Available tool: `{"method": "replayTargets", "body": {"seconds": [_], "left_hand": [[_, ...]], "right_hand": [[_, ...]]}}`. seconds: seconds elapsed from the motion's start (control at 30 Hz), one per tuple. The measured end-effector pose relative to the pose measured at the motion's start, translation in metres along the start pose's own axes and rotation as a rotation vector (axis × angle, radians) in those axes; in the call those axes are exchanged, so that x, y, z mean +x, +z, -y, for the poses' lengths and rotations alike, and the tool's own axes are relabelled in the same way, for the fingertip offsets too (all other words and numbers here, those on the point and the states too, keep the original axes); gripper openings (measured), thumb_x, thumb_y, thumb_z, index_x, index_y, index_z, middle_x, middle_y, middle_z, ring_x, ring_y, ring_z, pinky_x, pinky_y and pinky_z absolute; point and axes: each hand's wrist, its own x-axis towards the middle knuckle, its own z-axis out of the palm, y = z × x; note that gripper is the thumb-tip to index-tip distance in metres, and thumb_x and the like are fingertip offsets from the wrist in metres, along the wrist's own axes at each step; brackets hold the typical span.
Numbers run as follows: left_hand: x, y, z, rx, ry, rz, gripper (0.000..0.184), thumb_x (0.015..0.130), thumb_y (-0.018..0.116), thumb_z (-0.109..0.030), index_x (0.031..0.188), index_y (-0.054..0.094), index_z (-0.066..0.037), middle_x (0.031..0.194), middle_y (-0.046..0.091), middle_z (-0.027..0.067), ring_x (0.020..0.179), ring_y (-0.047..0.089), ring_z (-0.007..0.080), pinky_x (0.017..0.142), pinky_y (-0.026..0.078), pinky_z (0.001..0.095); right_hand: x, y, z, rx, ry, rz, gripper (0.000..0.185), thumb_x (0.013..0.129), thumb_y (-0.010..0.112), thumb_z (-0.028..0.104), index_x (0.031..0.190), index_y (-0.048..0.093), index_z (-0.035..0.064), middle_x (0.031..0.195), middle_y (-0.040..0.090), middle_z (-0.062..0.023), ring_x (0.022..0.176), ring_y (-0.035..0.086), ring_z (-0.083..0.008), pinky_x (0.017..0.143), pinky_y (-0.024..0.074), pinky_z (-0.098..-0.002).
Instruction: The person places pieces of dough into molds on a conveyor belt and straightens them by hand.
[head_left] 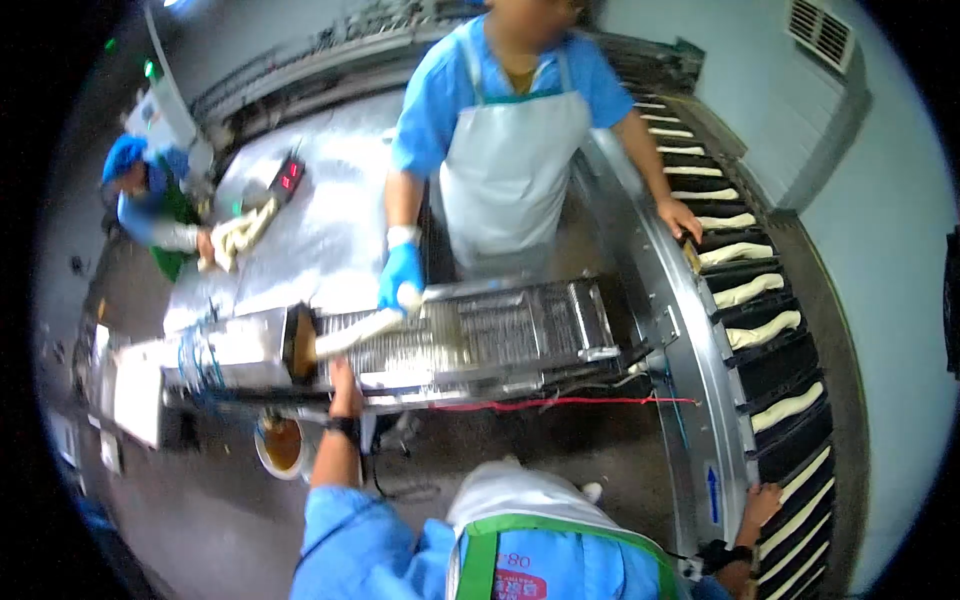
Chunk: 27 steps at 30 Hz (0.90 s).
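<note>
My left hand (345, 391) reaches to the near side of a short roller conveyor (500, 330), its fingertips just below the left end of a pale dough strip (362, 332). Blur hides whether the fingers touch or grip that strip. A co-worker's blue-gloved hand (402, 275) holds the strip's other end. On the right, my right hand (763, 506) is at the near edge of a line of black trays (785, 370), fingers curled at the end of a long, straight dough strip (806, 474).
Across the roller conveyor stands the co-worker (515, 170), bare hand on the tray line. Another person (160, 205) handles dough (240, 235) on a metal table (335, 160) with a red-lit display (289, 176). A bucket (283, 445) stands below; a red cord (560, 402) runs along the conveyor.
</note>
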Motion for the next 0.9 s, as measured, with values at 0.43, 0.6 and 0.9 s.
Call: {"method": "replayTargets", "body": {"seconds": [0.43,0.6,0.9], "left_hand": [[0.004,0.006,-0.038,0.388,-0.354,-0.386,0.049,0.071,0.053,-0.031,0.113,0.043,-0.01,0.12,0.032,0.0171,0.111,0.032,0.0338,0.09,0.031,0.0418],[-0.006,0.013,-0.048,0.487,-0.392,-0.437,0.049,0.07,0.053,-0.033,0.111,0.045,-0.006,0.121,0.03,0.0189,0.111,0.031,0.0353,0.092,0.028,0.0412],[0.014,0.02,-0.025,0.677,-0.374,-0.512,0.056,0.066,0.055,-0.038,0.105,0.048,0.001,0.113,0.035,0.0194,0.103,0.034,0.0323,0.086,0.032,0.0393]], "right_hand": [[-0.002,-0.012,0.013,-0.06,-0.041,0.103,0.041,0.081,0.041,0.038,0.086,0.057,0.0015,0.089,0.052,-0.0085,0.091,0.045,-0.0263,0.062,0.0408,-0.0446],[0.002,-0.018,0.014,-0.14,-0.056,0.138,0.042,0.083,0.039,0.041,0.084,0.057,0.0037,0.084,0.05,-0.0074,0.09,0.045,-0.0255,0.061,0.041,-0.0438],[0.004,-0.018,0.009,-0.158,-0.066,0.117,0.044,0.083,0.036,0.044,0.086,0.056,0.0056,0.089,0.051,-0.0062,0.088,0.046,-0.0255,0.062,0.0393,-0.0424]]}}
